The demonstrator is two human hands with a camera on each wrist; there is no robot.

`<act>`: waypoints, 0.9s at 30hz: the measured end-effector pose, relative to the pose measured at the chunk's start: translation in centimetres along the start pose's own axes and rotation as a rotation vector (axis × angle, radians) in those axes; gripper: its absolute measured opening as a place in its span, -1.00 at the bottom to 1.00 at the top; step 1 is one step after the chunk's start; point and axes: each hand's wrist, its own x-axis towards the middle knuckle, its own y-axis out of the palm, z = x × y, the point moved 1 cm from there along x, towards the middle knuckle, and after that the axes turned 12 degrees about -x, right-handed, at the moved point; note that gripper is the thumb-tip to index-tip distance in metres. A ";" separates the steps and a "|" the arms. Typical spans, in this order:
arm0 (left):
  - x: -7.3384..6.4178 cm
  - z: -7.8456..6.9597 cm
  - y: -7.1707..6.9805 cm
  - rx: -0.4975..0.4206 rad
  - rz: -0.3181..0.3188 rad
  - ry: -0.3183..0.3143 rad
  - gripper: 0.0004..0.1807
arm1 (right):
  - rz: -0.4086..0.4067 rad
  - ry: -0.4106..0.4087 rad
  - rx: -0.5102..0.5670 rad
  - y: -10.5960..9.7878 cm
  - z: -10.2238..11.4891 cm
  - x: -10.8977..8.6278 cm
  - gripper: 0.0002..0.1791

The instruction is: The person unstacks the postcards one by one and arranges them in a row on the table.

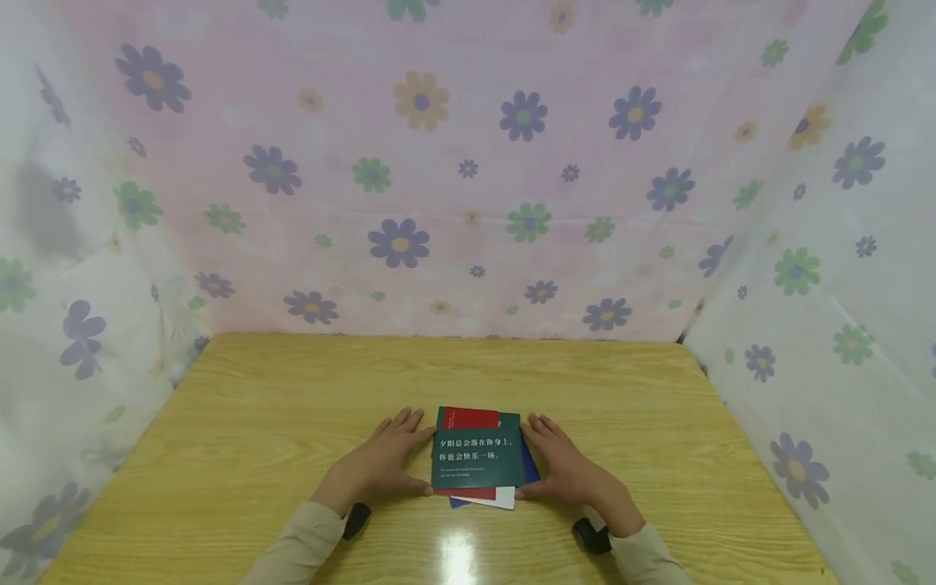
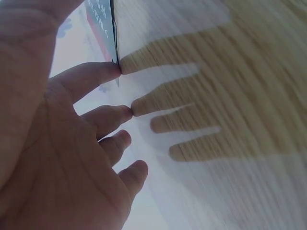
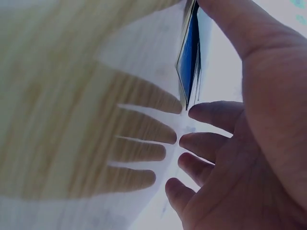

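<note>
A loose stack of cards lies on the table between both hands, its edges uneven. On top is a dark green card (image 1: pixel 478 467) with white lettering. Behind it a red card (image 1: pixel 471 418) shows, and a white card (image 1: pixel 504 497) and a blue card (image 1: pixel 530 465) stick out beneath. My left hand (image 1: pixel 380 461) rests at the stack's left side, fingers spread, index fingertip and thumb right at its edge. At the right side lies my right hand (image 1: pixel 566 467), its thumb by the near corner and its loosely extended fingers by the far one. Neither hand curls round the cards.
The wooden table (image 1: pixel 307 382) extends around the stack, with a bright light reflection near its front. A flowered pink curtain (image 1: pixel 468 195) closes off the back, and pale flowered sheets (image 1: pixel 834 325) hang along both sides. Dark wrist straps sit at both sleeves.
</note>
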 end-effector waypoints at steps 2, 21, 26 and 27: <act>0.0 -0.1 0.0 -0.009 -0.003 0.004 -0.01 | -0.001 -0.009 0.004 0.0 -0.1 0.1 0.21; -0.1 -0.2 0.4 -0.066 -0.015 0.031 -0.06 | -0.079 -0.035 -0.070 -0.3 0.6 0.1 0.13; -0.1 0.0 0.5 -0.105 -0.008 0.047 -0.06 | -0.099 -0.032 -0.106 -0.3 0.8 0.1 0.15; -0.1 0.0 0.5 -0.115 -0.005 0.051 -0.06 | -0.102 -0.033 -0.107 -0.3 0.8 0.1 0.15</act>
